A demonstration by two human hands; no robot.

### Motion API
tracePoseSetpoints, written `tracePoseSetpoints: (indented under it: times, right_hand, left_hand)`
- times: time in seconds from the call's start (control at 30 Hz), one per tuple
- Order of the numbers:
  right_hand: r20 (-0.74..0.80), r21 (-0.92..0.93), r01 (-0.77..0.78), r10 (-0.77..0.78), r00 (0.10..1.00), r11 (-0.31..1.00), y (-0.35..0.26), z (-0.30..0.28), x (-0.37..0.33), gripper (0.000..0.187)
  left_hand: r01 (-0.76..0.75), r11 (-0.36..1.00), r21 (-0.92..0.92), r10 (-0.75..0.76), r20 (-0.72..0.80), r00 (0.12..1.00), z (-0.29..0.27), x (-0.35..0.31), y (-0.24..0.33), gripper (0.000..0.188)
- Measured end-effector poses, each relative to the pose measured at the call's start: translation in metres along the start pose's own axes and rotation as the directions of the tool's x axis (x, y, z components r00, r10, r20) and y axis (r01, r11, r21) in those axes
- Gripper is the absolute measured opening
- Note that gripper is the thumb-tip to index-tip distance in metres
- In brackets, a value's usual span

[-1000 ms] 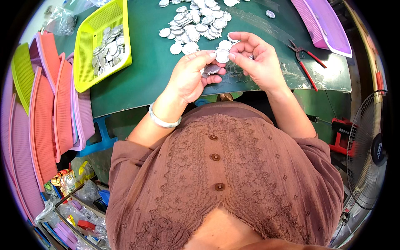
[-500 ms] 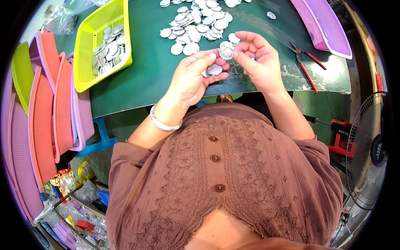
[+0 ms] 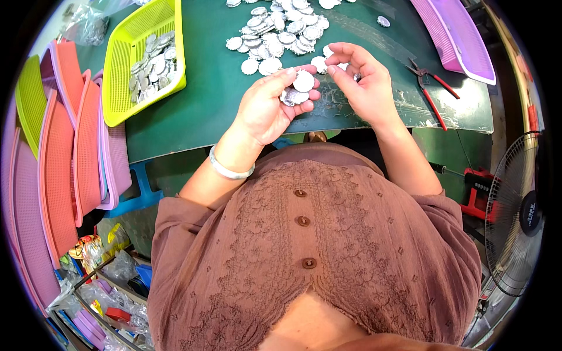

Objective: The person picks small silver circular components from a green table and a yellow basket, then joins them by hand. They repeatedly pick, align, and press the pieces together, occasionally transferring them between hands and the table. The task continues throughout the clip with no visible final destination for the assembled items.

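My left hand (image 3: pixel 269 105) holds a small stack of round silver metal discs (image 3: pixel 298 88) between thumb and fingers, just above the near edge of the green table mat (image 3: pixel 205 99). My right hand (image 3: pixel 363 82) is close beside it, fingers curled, pinching a tiny metal piece (image 3: pixel 356 76). A loose pile of the same silver discs (image 3: pixel 281 32) lies on the mat just beyond both hands.
A yellow mesh basket (image 3: pixel 120 58) with several discs sits at the left on the mat. Red-handled pliers (image 3: pixel 430 90) lie to the right, a purple tray (image 3: pixel 456 35) beyond them. Pink and orange trays (image 3: pixel 58 158) stack at the far left. A floor fan (image 3: pixel 518 216) stands right.
Both hands stayed over the mat's near edge. My right hand has drawn slightly away from the discs in my left hand, and my fingers have shifted on them.
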State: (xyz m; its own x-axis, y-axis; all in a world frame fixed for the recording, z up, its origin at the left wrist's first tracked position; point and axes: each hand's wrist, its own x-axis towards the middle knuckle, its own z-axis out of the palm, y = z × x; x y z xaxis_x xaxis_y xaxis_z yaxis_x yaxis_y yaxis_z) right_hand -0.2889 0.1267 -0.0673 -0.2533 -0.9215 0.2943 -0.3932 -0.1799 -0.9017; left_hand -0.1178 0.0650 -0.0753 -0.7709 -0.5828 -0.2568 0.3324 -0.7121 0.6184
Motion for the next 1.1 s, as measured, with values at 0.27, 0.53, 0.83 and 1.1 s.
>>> tracePoseSetpoints:
  times: [0.27,0.53,0.83,1.1]
  right_hand:
    - [0.031,-0.272,0.095,-0.09,0.995,0.957,0.012,-0.003,0.004,0.035]
    - [0.115,-0.201,0.063,-0.04,0.992,0.977,0.01,-0.003,0.006,0.034]
    - [0.364,0.285,-0.388,0.276,0.89,0.876,-0.006,-0.005,-0.001,0.034]
    - [0.266,0.671,-0.408,0.312,0.912,0.619,0.004,-0.021,-0.002,0.031]
  left_hand:
    - [0.035,0.994,-0.1,-0.034,0.016,0.999,-0.003,0.001,0.001,0.041]
    - [0.079,0.993,-0.093,-0.076,0.034,0.997,-0.001,-0.001,0.004,0.031]
    - [-0.062,0.886,0.46,0.125,-0.107,0.986,0.015,0.0,-0.007,0.025]
    - [-0.013,0.849,0.529,0.105,-0.144,0.984,0.018,0.012,0.0,0.021]
